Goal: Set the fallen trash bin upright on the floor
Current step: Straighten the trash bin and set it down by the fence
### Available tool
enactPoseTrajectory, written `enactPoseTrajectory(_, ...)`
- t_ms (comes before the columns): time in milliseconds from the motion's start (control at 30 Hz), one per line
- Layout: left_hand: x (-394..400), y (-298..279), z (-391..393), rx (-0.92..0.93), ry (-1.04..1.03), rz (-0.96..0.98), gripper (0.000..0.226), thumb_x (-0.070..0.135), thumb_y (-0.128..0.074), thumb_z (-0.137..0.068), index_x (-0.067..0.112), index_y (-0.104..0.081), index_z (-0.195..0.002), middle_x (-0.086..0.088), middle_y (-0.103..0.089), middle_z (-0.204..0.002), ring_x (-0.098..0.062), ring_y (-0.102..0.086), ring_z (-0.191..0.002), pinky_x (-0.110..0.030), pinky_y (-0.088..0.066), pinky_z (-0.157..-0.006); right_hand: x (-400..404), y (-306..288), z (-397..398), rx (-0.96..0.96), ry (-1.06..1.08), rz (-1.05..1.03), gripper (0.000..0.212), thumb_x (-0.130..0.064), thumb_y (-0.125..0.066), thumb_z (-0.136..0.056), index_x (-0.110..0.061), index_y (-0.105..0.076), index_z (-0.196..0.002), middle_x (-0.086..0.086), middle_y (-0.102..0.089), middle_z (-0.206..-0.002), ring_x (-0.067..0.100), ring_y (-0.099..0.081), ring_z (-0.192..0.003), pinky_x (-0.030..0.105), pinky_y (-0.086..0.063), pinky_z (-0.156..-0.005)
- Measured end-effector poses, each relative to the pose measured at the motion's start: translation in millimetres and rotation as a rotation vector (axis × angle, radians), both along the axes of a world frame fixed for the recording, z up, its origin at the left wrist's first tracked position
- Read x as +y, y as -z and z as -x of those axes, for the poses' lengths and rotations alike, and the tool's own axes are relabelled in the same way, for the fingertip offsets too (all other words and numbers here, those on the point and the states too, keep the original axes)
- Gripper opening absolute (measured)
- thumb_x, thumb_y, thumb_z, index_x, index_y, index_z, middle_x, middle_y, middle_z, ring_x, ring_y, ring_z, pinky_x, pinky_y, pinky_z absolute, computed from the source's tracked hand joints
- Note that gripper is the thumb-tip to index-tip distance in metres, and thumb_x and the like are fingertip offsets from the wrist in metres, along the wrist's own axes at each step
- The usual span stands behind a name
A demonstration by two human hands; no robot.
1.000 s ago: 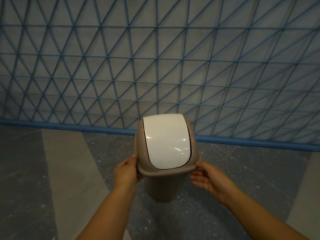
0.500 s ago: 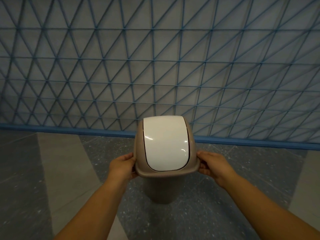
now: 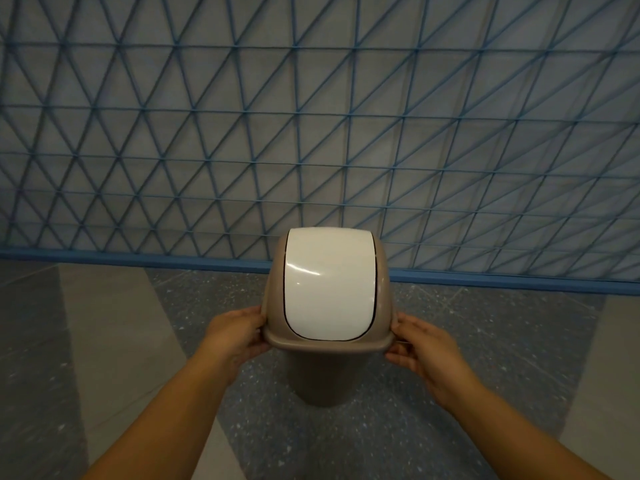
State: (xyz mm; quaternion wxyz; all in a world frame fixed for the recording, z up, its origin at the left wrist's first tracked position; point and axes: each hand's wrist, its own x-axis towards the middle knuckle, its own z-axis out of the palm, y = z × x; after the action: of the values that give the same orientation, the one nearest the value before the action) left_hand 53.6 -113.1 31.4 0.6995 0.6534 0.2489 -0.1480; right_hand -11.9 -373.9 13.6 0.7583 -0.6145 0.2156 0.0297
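Note:
The trash bin [image 3: 325,372] is a taupe plastic bin with a domed top and a white swing lid [image 3: 329,285]. It stands upright in the middle of the head view, its base on the dark speckled floor. My left hand [image 3: 235,336] grips the left side of the bin's rim. My right hand [image 3: 424,348] holds the right side of the rim, fingers curled under the edge. The bin's lower body narrows toward the floor and shows between my forearms.
A wall [image 3: 346,133] with a blue triangular lattice rises just behind the bin, with a blue skirting strip [image 3: 138,263] along its foot. The floor has a dark speckled band [image 3: 485,341] and lighter grey tiles [image 3: 114,341] to the left.
The bin has stayed upright and shifted little. Both hands slid up to the sides of the rim and now press closer against it.

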Motion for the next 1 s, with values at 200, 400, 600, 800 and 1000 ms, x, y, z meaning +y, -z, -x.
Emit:
enactPoseTrajectory(200,-4,4,-3,-0.008,0.001,0.004,0.014,0.005,-0.055,-0.09,0.012,-0.067,-0.088,-0.01,-0.072,-0.085,-0.022,-0.069,-0.076,-0.029,-0.054,-0.052,1,11,2,-0.053,0.111,-0.046,0.021,-0.014,-0.059,-0.088,-0.011,-0.067,-0.108,0.01,-0.072,-0.076,0.017,-0.067,-0.066,0.026,-0.057,-0.058)
enactPoseTrajectory(400,-35,2,-24,-0.033,0.018,0.05,0.018,0.003,-0.053,-0.091,0.005,-0.064,-0.106,-0.011,-0.069,-0.087,-0.021,-0.066,-0.075,-0.029,-0.052,-0.056,-21,14,-17,-0.095,0.212,-0.055,0.025,-0.014,-0.058,-0.089,-0.005,-0.065,-0.111,0.005,-0.071,-0.071,0.012,-0.066,-0.062,0.027,-0.058,-0.06)
enactPoseTrajectory(600,-78,-1,-64,-0.058,0.05,0.043,0.027,0.004,-0.052,-0.092,0.0,-0.06,-0.118,-0.017,-0.067,-0.107,-0.025,-0.063,-0.088,-0.035,-0.053,-0.073,-52,9,-62,-0.096,0.315,-0.014,0.028,-0.015,-0.059,-0.089,-0.005,-0.064,-0.115,0.012,-0.068,-0.088,0.021,-0.065,-0.079,0.03,-0.055,-0.067)
enactPoseTrajectory(800,-98,0,-104,-0.084,0.043,0.047,0.034,0.005,-0.05,-0.094,-0.001,-0.054,-0.127,-0.021,-0.063,-0.116,-0.027,-0.059,-0.094,-0.038,-0.05,-0.079,-64,6,-102,-0.09,0.335,-0.01,0.032,-0.015,-0.06,-0.089,-0.003,-0.06,-0.119,0.013,-0.068,-0.091,0.02,-0.064,-0.078,0.03,-0.055,-0.067)
enactPoseTrajectory(1000,-105,-2,-133,-0.105,0.034,0.026,0.034,0.006,-0.05,-0.094,-0.001,-0.053,-0.128,-0.023,-0.061,-0.126,-0.027,-0.059,-0.092,-0.038,-0.05,-0.077,-63,2,-129,-0.082,0.365,-0.01,0.033,-0.012,-0.057,-0.09,-0.002,-0.058,-0.122,0.01,-0.065,-0.083,0.018,-0.063,-0.074,0.029,-0.055,-0.063)
